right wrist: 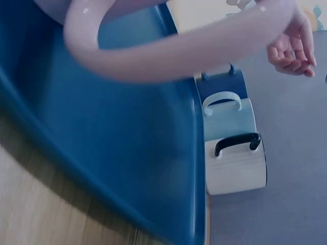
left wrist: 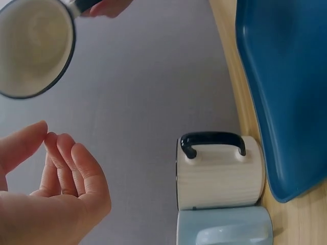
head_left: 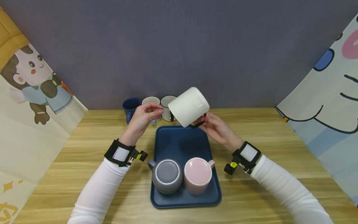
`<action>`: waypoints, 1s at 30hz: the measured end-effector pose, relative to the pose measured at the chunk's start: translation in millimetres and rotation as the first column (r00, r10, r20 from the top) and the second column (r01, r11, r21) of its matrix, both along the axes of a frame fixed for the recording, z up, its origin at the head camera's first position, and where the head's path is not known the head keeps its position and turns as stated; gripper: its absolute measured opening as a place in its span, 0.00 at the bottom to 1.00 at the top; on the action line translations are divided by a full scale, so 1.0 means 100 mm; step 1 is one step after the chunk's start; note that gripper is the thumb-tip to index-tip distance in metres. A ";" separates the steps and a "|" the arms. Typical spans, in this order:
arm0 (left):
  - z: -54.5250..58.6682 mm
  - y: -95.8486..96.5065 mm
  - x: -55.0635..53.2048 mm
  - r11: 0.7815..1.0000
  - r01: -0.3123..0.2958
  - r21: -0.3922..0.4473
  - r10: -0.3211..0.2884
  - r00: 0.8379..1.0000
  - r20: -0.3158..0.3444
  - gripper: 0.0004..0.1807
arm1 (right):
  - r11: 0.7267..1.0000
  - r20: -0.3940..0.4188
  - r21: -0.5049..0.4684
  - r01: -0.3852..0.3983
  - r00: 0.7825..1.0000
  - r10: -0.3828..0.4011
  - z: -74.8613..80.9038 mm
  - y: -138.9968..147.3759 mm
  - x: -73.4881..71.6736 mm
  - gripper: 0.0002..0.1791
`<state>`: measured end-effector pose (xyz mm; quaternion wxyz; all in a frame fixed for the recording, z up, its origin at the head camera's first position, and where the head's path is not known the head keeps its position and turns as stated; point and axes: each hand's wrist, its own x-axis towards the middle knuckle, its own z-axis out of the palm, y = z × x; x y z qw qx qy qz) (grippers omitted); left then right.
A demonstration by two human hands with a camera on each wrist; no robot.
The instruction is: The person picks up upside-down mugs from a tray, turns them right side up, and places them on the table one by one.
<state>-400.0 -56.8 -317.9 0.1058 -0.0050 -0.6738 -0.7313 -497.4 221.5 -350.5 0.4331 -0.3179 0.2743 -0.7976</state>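
Note:
My right hand holds a white ribbed mug by its black handle, in the air above the far end of a dark blue tray. The mug is tilted, base up to the right. Its dark-rimmed mouth points toward my left hand, as the left wrist view shows. That left hand hovers just left of the mug with loosely bent fingers and nothing in them. On the tray's near half stand a grey mug and a pink mug, both upside down.
Along the back wall, a navy mug, a light blue mug and another white mug with a black handle stand upright in a row. Printed side panels flank the wooden table. The pink handle crosses the right wrist view.

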 end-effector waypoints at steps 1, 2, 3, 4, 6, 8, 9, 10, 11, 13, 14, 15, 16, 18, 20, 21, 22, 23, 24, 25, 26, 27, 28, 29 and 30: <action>0.00 0.02 -0.01 1.000 0.004 -0.015 -0.004 1.000 0.001 0.07 | 1.000 0.018 -0.013 -0.009 1.000 0.009 0.00 -0.01 0.00 0.19; -0.01 0.03 -0.01 0.999 0.008 -0.031 -0.008 1.000 -0.001 0.07 | 0.999 0.034 -0.027 -0.019 0.999 0.020 0.00 -0.02 0.00 0.18; -0.01 0.05 -0.02 0.999 0.008 -0.049 -0.008 1.000 -0.001 0.06 | 0.999 0.050 -0.040 -0.024 0.998 0.026 0.00 -0.03 0.00 0.18; -0.02 0.07 -0.02 0.998 0.012 -0.069 -0.013 1.000 -0.003 0.06 | 0.998 0.070 -0.054 -0.032 0.997 0.036 0.00 -0.04 0.00 0.18; -0.04 0.10 -0.03 0.995 0.026 -0.094 -0.026 1.000 0.000 0.07 | 0.996 0.102 -0.076 -0.043 0.994 0.051 -0.01 -0.06 0.00 0.17; -0.06 0.13 -0.04 0.993 0.051 -0.109 -0.051 0.999 0.003 0.09 | 0.994 0.132 -0.099 -0.052 0.989 0.065 -0.01 -0.08 0.00 0.17; -0.07 0.14 -0.04 0.991 0.062 -0.117 -0.061 0.998 0.009 0.10 | 0.993 0.149 -0.109 -0.055 0.986 0.071 -0.01 -0.09 0.00 0.17; -0.07 0.16 -0.04 0.990 0.073 -0.120 -0.072 0.997 0.013 0.11 | 0.991 0.164 -0.119 -0.060 0.983 0.079 -0.01 -0.10 0.00 0.16; -0.07 0.16 -0.04 0.989 0.082 -0.123 -0.081 0.997 0.018 0.11 | 0.990 0.177 -0.129 -0.062 0.981 0.085 0.00 -0.11 -0.01 0.16; -0.06 0.18 -0.03 0.986 0.092 -0.136 -0.090 0.996 0.023 0.12 | 0.987 0.200 -0.146 -0.067 0.975 0.096 0.00 -0.14 -0.01 0.15; -0.05 0.18 -0.03 0.985 0.093 -0.146 -0.090 0.996 0.027 0.13 | 0.986 0.208 -0.151 -0.066 0.973 0.097 0.01 -0.15 -0.02 0.15; -0.04 0.18 -0.03 0.983 0.092 -0.161 -0.088 0.996 0.029 0.13 | 0.986 0.217 -0.156 -0.066 0.971 0.099 0.02 -0.16 -0.02 0.16; -0.03 0.19 -0.03 0.981 0.091 -0.174 -0.087 0.996 0.029 0.13 | 0.985 0.221 -0.159 -0.065 0.970 0.099 0.02 -0.17 -0.02 0.16; 0.00 0.19 -0.03 0.976 0.093 -0.197 -0.089 0.996 0.029 0.13 | 0.985 0.237 -0.164 -0.062 0.966 0.100 0.04 -0.19 -0.03 0.16; 0.02 0.21 -0.04 0.973 0.100 -0.210 -0.096 0.995 0.027 0.14 | 0.985 0.244 -0.164 -0.052 0.966 0.091 0.06 -0.20 -0.03 0.17; 0.03 0.23 -0.05 0.972 0.107 -0.210 -0.104 0.994 0.026 0.14 | 0.986 0.246 -0.163 -0.045 0.966 0.085 0.06 -0.21 -0.03 0.17; 0.04 0.24 -0.06 0.971 0.116 -0.209 -0.113 0.993 0.023 0.15 | 0.986 0.248 -0.163 -0.038 0.966 0.078 0.07 -0.22 -0.03 0.17; 0.05 0.26 -0.07 0.970 0.123 -0.208 -0.122 0.992 0.021 0.15 | 0.986 0.249 -0.161 -0.030 0.966 0.070 0.08 -0.22 -0.02 0.17; 0.06 0.27 -0.08 0.969 0.129 -0.211 -0.127 0.992 0.021 0.15 | 0.987 0.248 -0.161 -0.023 0.967 0.063 0.09 -0.23 -0.02 0.18; 0.07 0.29 -0.09 0.968 0.133 -0.214 -0.132 0.991 0.019 0.15 | 0.987 0.247 -0.160 -0.015 0.967 0.055 0.09 -0.24 -0.02 0.18; 0.08 0.31 -0.11 0.966 0.139 -0.217 -0.138 0.990 0.017 0.15 | 0.986 0.256 -0.167 -0.013 0.965 0.056 0.10 -0.25 -0.02 0.18; 0.08 0.32 -0.12 0.963 0.140 -0.229 -0.140 0.990 0.016 0.15 | 0.984 0.263 -0.180 -0.017 0.963 0.065 0.10 -0.25 -0.03 0.18; 0.09 0.34 -0.13 0.961 0.140 -0.240 -0.140 0.990 0.015 0.15 | 0.981 0.272 -0.195 -0.025 0.959 0.079 0.10 -0.26 -0.03 0.18; 0.10 0.36 -0.14 0.958 0.142 -0.248 -0.143 0.990 0.013 0.15 | 0.977 0.282 -0.209 -0.033 0.955 0.093 0.10 -0.27 -0.04 0.18; 0.10 0.37 -0.15 0.956 0.143 -0.255 -0.145 0.989 0.011 0.15 | 0.974 0.294 -0.224 -0.042 0.950 0.109 0.10 -0.27 -0.04 0.18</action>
